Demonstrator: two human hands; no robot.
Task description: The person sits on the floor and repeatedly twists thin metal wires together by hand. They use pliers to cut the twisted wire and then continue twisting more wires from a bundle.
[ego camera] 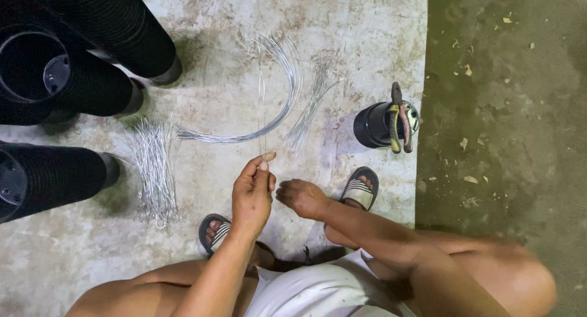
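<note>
I squat on a concrete slab. My left hand (pixel 253 191) pinches a thin straight wire (pixel 261 103) between thumb and forefinger; the wire runs up from the fingertips. My right hand (pixel 301 197) hangs curled beside it, close to the wire's lower end; whether it touches the wire is unclear. A curved bundle of silver wire (pixel 269 124) lies on the slab just beyond my hands. A pile of short cut wires (pixel 153 167) lies to the left, and a smaller loose bunch of wires (pixel 312 106) to the right of the curve.
Stacks of black ribbed plastic pots (pixel 67 78) lie on their sides at the left. A small black pot (pixel 373 125) with yellow-and-red-handled pliers (pixel 398 121) across its rim stands at the right. The slab's edge (pixel 422 140) drops to dark ground. My sandalled feet (pixel 361 188) rest below.
</note>
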